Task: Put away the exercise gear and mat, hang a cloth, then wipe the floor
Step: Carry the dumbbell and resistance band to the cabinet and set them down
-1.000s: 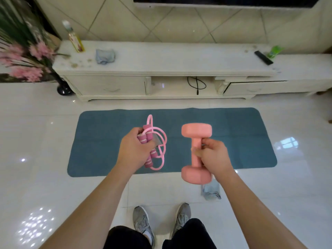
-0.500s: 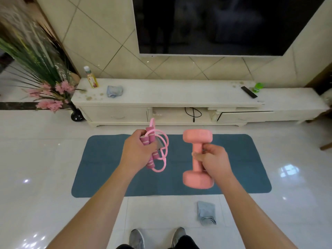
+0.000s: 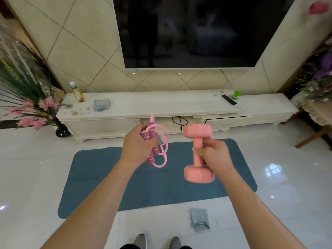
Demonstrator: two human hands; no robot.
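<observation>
My left hand (image 3: 137, 146) grips a coiled pink jump rope (image 3: 158, 146) by its two foam handles, held up above the mat. My right hand (image 3: 214, 154) holds a pink dumbbell (image 3: 198, 155) upright by its bar. Beneath both hands a blue exercise mat (image 3: 93, 177) lies flat on the white tiled floor. A folded grey cloth (image 3: 199, 219) lies on the floor just in front of the mat, near my shoes. Another bluish cloth (image 3: 101, 104) sits crumpled on the white TV cabinet (image 3: 152, 105).
A drink bottle (image 3: 77, 92), a remote (image 3: 229, 99) and a green item (image 3: 235, 95) stand on the cabinet, below a wall TV (image 3: 188, 31). A black vase (image 3: 61, 130) of pink flowers stands at the left. A wooden table leg (image 3: 312, 137) juts in at the right.
My view has lifted, so the TV and wall show and the mat sits lower in frame. Both hands keep their hold on the rope and dumbbell, raised slightly toward the cabinet.
</observation>
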